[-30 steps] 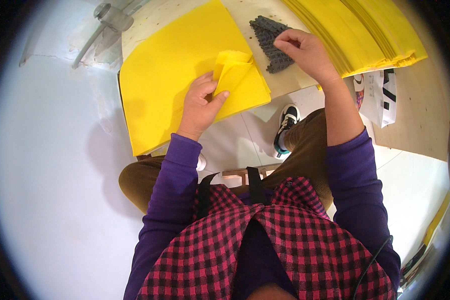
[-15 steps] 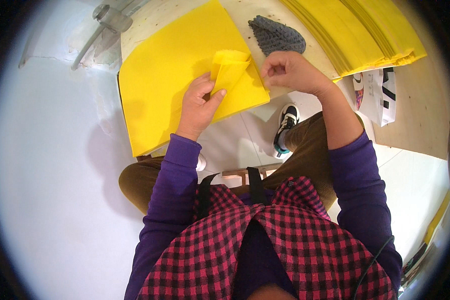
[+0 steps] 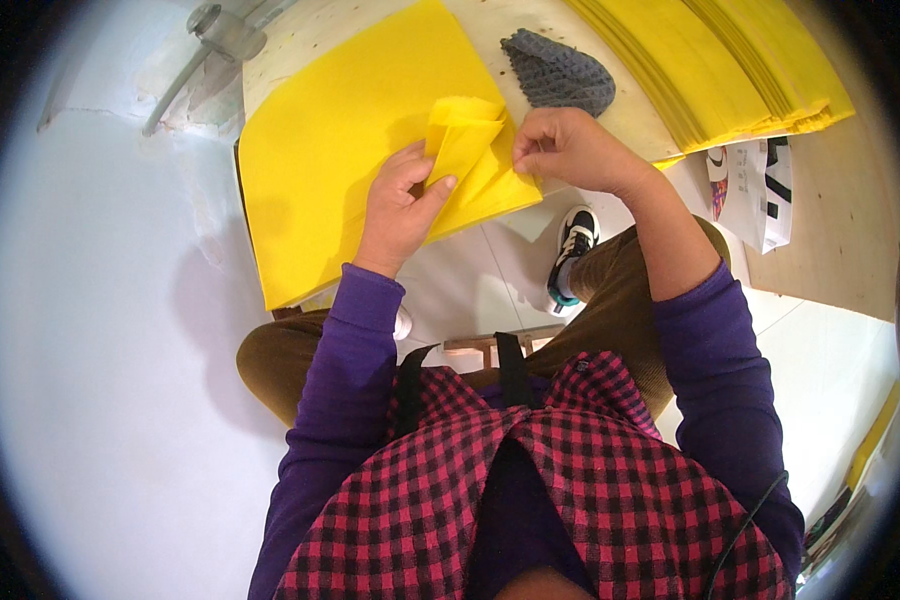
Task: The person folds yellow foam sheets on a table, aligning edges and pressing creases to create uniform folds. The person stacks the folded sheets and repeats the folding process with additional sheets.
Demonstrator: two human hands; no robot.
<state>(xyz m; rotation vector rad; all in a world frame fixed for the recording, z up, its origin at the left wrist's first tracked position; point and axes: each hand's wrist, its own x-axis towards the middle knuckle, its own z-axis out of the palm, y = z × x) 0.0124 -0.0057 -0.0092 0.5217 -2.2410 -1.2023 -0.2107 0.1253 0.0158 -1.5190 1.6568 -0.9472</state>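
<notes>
1. Metal clamp-like fitting (image 3: pixel 220 30), upper left: it stands at the corner of the pale wooden worktable (image 3: pixel 830 240), apart from both hands.
2. Large yellow paper sheet (image 3: pixel 340 170): it lies flat on the worktable, its near edge hanging over the table's edge toward the person. A fold stays true only if this sheet does not slide.
3. Left hand (image 3: pixel 398 208): it lies palm down on the sheet, fingers loosely spread, with the fingertips pressing the base of the folded yellow flap (image 3: pixel 465 140). It pins rather than grasps. Judgement: pressure here is best kept steady, close to the fold line.
4. Folded yellow flap: it rises from the sheet's right part, between the 2 hands, partly doubled over itself. Its layers appear to meet unevenly at the top; the exact alignment of the edges cannot be told.
5. Right hand (image 3: pixel 570 150): closed in a pinch, thumb and fingers gripping the flap's right edge. Judgement: the edges should be matched first, then the crease run outward from the pinned point, lest the paper wrinkle.
6. Grey knitted cloth (image 3: pixel 558 72): it rests on the table just beyond the right hand, untouched.
7. Stack of yellow sheets (image 3: pixel 740 70), far right: it is well apart from the work.
</notes>
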